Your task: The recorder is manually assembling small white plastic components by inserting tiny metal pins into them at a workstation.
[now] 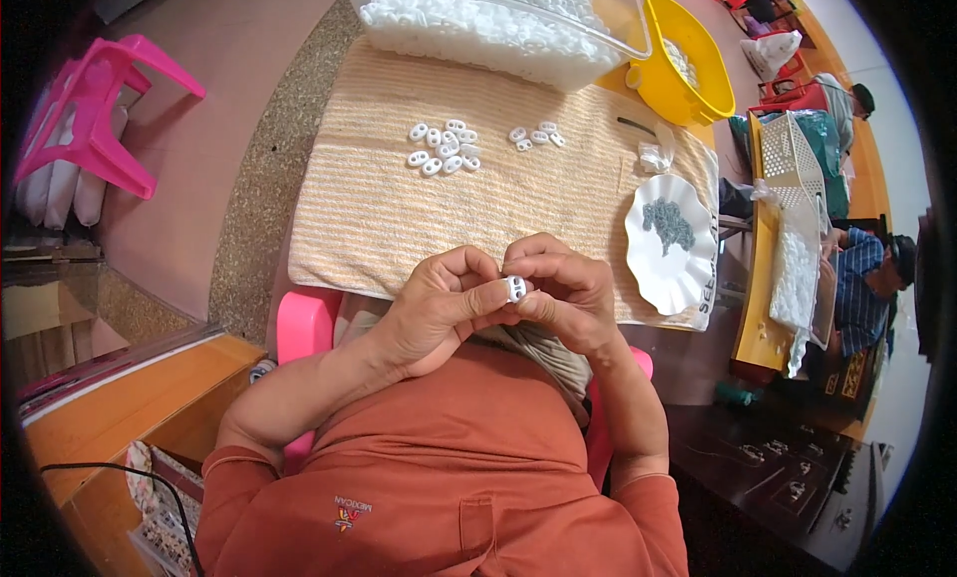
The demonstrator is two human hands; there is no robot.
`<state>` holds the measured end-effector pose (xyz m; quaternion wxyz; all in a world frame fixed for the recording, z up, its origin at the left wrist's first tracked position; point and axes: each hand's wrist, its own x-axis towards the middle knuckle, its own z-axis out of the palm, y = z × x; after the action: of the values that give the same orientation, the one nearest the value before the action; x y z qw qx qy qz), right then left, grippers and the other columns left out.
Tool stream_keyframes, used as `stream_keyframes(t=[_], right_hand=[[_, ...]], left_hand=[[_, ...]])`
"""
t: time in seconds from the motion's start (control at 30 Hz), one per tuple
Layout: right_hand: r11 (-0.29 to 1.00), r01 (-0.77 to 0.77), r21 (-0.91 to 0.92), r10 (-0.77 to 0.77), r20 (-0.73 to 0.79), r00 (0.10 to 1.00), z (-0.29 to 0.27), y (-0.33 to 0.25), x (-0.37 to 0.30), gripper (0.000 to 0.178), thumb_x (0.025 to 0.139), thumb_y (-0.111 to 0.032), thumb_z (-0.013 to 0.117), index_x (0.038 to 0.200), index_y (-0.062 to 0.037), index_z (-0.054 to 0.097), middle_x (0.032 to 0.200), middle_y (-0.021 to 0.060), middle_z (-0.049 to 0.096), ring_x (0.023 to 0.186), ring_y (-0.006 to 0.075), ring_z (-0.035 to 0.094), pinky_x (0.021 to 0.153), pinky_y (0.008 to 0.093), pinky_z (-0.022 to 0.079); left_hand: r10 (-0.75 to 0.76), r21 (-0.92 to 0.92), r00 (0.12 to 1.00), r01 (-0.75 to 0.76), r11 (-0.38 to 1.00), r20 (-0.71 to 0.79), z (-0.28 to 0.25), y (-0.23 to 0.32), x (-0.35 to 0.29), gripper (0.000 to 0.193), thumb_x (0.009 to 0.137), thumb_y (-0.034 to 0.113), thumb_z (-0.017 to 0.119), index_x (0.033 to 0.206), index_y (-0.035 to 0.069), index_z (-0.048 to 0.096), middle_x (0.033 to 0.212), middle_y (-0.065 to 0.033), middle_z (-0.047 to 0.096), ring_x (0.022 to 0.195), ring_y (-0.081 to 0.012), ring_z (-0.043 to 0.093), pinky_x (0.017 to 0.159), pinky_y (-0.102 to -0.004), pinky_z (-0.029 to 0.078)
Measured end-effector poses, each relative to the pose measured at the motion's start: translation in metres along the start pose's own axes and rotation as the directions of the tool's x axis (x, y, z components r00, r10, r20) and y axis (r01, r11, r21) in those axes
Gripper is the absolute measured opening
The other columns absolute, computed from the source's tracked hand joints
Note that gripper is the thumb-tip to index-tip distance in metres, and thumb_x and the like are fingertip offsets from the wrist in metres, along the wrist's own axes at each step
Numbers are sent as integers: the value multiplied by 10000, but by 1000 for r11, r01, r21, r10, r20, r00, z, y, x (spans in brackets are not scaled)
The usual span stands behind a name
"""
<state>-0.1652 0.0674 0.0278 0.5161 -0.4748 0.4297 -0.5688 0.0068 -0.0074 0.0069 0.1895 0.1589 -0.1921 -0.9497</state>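
Near my chest, a small white two-hole plastic piece (515, 289), shaped like a cord lock, is held between both hands. My left hand (454, 293) pinches it from the left with thumb and fingers. From the other side my right hand (563, 290) grips it, thumb below and fingers above. On the striped towel (369, 218) beyond lies a cluster of similar white pieces (446, 149). A smaller group of white pieces (536, 136) lies to its right. The scalloped white plate (648, 263) on the right bears a pile of tiny grey parts (669, 227), too small to name.
A clear bin (478, 54) full of white pieces stands at the far edge, beside a yellow basket (706, 99). A dark thin strip (634, 126) lies near the plate. Pink stool (110, 99) at left; a person (862, 283) sits by another table (755, 328) at right.
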Motion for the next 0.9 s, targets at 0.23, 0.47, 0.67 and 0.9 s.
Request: stream_keyframes(t=[0.23, 0.47, 0.67, 0.9], right_hand=[[997, 42, -68, -41, 28, 999, 3, -2, -1, 280, 800, -29, 705, 1067, 28, 642, 1054, 152, 582, 924, 180, 572, 788, 275, 477], [996, 21, -86, -20, 9, 1000, -2, 0, -2, 277, 817, 6, 680, 1085, 36, 618, 1067, 143, 574, 941, 171, 576, 789, 278, 486], [992, 18, -124, -22, -32, 999, 2, -8, -1, 212, 827, -23, 681, 1030, 9, 630, 980, 76, 617, 825, 120, 589, 722, 247, 486], [956, 25, -291, -49, -74, 996, -8, -21, 0, 178, 819, 14, 667, 994, 28, 641, 928, 97, 626, 846, 132, 590, 740, 253, 483]], left_hand=[[41, -13, 999, -41, 999, 13, 1, -3, -1, 55, 884, 48, 626, 909, 53, 577, 922, -58, 647, 862, -132, 645, 798, -261, 556], [16, 17, 1000, -16, 1000, 7, 6, 2, 3, 75, 892, 87, 621, 891, 67, 549, 922, -59, 620, 897, -153, 627, 826, -308, 558], [-5, 46, 1000, 3, 999, 28, 3, 2, 0, 75, 899, 93, 612, 881, 60, 548, 922, -59, 615, 896, -158, 631, 832, -321, 560], [-22, 97, 999, 26, 995, -41, 1, -2, 1, 78, 899, 120, 617, 912, 53, 581, 955, -73, 645, 862, -162, 638, 813, -321, 557]])
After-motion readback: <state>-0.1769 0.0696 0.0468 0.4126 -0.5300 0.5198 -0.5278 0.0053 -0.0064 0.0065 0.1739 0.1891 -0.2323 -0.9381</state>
